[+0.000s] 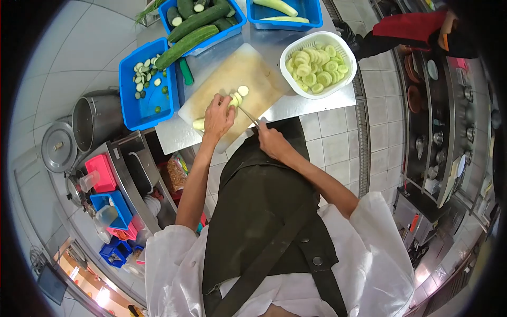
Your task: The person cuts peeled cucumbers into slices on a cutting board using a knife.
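Observation:
My left hand [218,117] is closed on a peeled cucumber on the worn cutting board [211,95]. My right hand [273,141] grips a knife [248,115], its blade against the cut end beside my left fingers. Pale round slices [243,91] lie just past the blade. Another peeled piece [198,124] shows at the board's left edge, partly behind my left hand. A green-handled tool [186,72] rests left of the board. At the right, a white basket [350,68] holds many pale green slices [317,66].
A blue tub [127,87] with cut ends stands at the left. Whole green cucumbers [194,39] fill another tub behind the board; a third [319,16] holds peeled ones. A person [406,31] stands at the upper right. A large pot [97,119] is at far left.

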The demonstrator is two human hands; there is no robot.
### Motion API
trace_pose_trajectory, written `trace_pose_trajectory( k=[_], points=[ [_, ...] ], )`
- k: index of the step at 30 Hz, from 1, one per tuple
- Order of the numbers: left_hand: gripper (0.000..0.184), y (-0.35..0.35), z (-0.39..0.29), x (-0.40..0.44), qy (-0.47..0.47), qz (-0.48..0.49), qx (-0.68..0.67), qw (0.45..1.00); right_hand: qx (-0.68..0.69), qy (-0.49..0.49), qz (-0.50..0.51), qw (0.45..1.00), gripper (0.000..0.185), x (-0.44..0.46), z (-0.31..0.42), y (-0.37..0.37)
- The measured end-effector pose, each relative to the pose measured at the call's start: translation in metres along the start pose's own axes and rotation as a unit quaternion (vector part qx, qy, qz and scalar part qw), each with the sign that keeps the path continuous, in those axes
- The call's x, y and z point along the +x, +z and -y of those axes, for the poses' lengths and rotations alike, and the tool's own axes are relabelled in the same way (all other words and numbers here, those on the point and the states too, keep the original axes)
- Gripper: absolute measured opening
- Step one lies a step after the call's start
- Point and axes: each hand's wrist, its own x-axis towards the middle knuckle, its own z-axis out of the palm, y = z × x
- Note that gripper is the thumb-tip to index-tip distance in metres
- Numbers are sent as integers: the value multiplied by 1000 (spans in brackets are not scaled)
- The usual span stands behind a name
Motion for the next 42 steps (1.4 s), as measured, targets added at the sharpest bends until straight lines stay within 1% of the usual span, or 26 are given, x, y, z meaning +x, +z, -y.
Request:
trace_pose_trajectory(
  k=[1,2,3,4,6,7,8,10,11,14,19,26,27,30,32,33,35,36,37,39,41,42],
  points=[
    [24,-3,-3,-6,-6,-1,-2,1000,-2,-1,6,1000,24,-15,-1,-7],
    [24,-7,-5,-7,-3,-1,-5,1000,7,24,27,999,24,-23,-1,-16],
    [24,-9,-4,-5,2,-3,-6,1000,16,47,46,998,23,-22,1,-25],
    [24,-10,-3,-5,-1,-6,-4,1000,16,42,48,998,23,-18,7,-28],
    [25,-11,-4,-11,23,-23,37,999,66,29,-27,997,24,-13,21,-31],
    [25,-9,-3,-10,24,-23,38,999,74,12,-46,996,20,-4,32,-34],
    [25,-7,-2,-9,20,-25,39,999,73,12,-48,996,20,10,32,-27],
    [25,-6,-2,-9,17,-26,40,999,52,-23,-64,996,21,34,33,-12],
    [25,-6,-3,-9,20,-28,40,999,24,2,-51,998,22,40,37,-9],
    [27,-6,-2,-9,22,-34,38,998,13,-4,-27,1000,22,45,45,-7],
    [30,-4,0,-10,9,-29,28,999,-36,7,-30,999,22,44,49,-3],
    [31,0,5,-6,30,-41,38,998,-58,29,-20,998,22,50,60,-7],
    [32,1,6,-7,40,-48,29,998,-57,31,-19,998,22,55,59,-3],
    [32,0,5,-6,32,-53,31,998,-67,14,-28,997,24,67,40,16],
    [29,0,3,-9,29,-47,32,998,-6,-32,-33,999,25,63,21,25],
    [26,-1,4,-6,28,-43,36,998,-6,-34,-36,999,25,56,18,20],
    [26,-3,2,-4,22,-41,28,999,-2,18,27,999,28,20,11,9],
    [27,-4,2,-7,13,-37,20,999,-1,19,28,999,28,3,7,4],
    [27,-4,2,-7,13,-38,19,999,-1,15,27,1000,23,-10,3,-3],
    [28,-7,5,-11,29,-42,30,998,-1,7,31,1000,20,-14,7,-13],
    [28,-8,1,-16,26,-48,59,997,20,44,-23,999,21,-12,20,-20],
    [28,-8,-1,-16,26,-56,86,994,22,46,-25,998,21,-6,22,-17]
  ],
)
